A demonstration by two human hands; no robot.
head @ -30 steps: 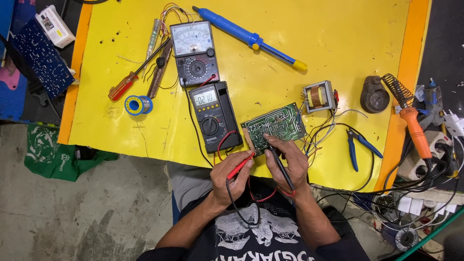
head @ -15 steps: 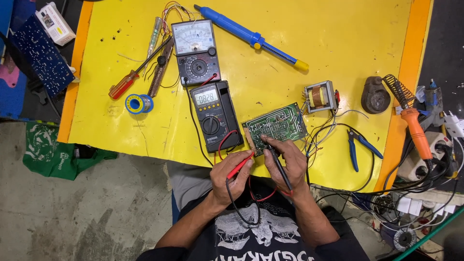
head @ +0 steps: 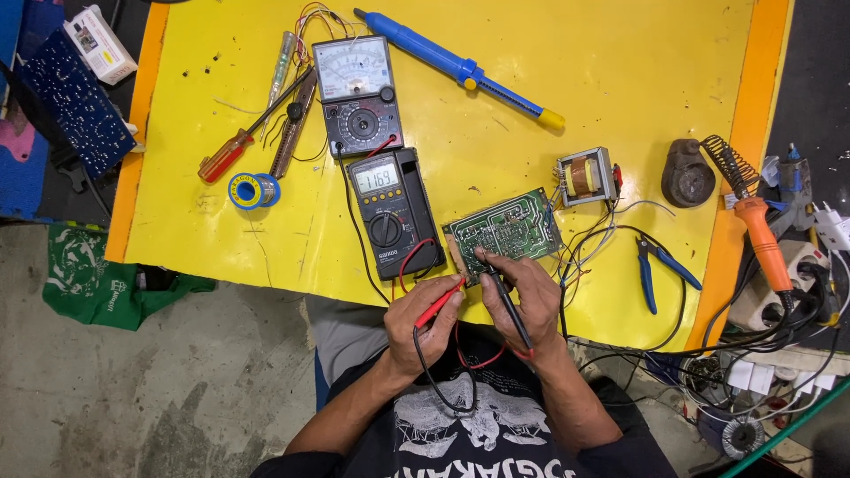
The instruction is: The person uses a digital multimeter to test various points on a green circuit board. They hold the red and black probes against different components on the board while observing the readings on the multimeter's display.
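Yellow table (head: 620, 80), green circuit board (head: 509, 226).

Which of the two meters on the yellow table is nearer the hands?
The black digital meter, with the lit number display. It lies just left of the green board; the analog needle-dial meter sits beyond it, farther away.

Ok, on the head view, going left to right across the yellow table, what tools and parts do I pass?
Red-handled screwdriver → solder spool → digital multimeter → green circuit board → small transformer → blue-handled pliers → orange soldering iron.
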